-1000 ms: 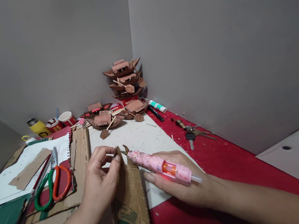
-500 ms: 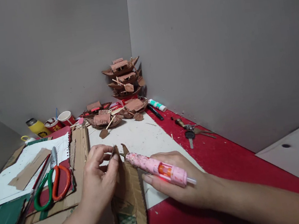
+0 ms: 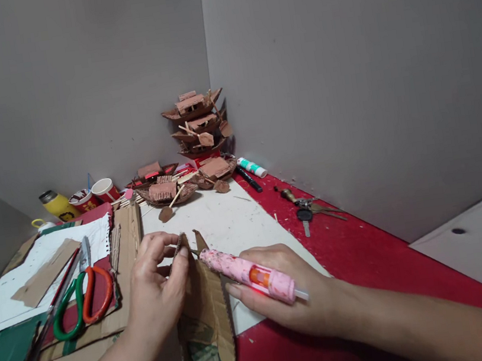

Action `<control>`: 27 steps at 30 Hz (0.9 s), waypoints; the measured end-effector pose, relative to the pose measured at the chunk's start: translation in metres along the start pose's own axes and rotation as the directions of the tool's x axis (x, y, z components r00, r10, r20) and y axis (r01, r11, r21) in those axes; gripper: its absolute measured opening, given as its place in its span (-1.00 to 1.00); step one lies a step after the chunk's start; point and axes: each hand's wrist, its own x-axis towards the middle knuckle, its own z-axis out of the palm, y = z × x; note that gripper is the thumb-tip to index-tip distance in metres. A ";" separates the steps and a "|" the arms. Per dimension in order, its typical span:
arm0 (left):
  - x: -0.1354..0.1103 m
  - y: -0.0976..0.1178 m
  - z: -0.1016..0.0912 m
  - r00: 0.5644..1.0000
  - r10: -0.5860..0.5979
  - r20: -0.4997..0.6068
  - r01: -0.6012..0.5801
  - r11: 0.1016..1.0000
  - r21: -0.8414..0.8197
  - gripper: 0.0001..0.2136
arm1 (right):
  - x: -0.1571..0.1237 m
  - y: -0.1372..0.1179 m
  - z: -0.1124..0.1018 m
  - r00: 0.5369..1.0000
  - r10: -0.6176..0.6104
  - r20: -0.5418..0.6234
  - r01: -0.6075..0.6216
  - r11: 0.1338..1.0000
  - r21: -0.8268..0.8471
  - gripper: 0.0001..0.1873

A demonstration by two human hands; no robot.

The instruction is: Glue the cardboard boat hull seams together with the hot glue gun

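Note:
My left hand pinches the upper left edge of a folded cardboard boat hull, thumb in front and fingers behind. The hull has raised sides, narrow tips at its far end and a green printed patch low inside. In my right hand is a pink glue gun, stained on its barrel, with a clear glue stick poking out of its back. Its nozzle points into the far end of the hull, close to my left thumb. Whether the nozzle touches the cardboard I cannot tell.
Finished cardboard boats are stacked in the corner, with more in front. Scissors and cardboard sheets lie left. Paper cups and a yellow bottle stand behind. Keys, a black marker and a white-green tube lie right.
The glue gun's nozzle has dipped slightly lower and deeper between the hull's sides. Both hands keep their hold, and the whole view has shifted a little.

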 end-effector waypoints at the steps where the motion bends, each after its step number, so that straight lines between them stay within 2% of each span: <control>1: 0.000 0.000 0.000 1.000 0.001 -0.002 -0.001 1.000 0.001 -0.93 | 0.000 0.001 0.000 1.000 0.000 0.000 0.000 1.000 -0.005 -0.70; 14: 0.002 0.003 -0.001 1.000 0.022 -0.007 -0.022 0.999 0.044 -0.95 | -0.002 0.001 0.003 0.999 0.036 0.004 -0.036 0.998 -0.056 -0.66; 27: 0.002 0.005 -0.002 0.998 0.056 -0.028 -0.054 0.995 0.088 -0.96 | -0.002 0.003 0.003 0.997 0.046 0.060 -0.036 0.987 -0.153 -0.63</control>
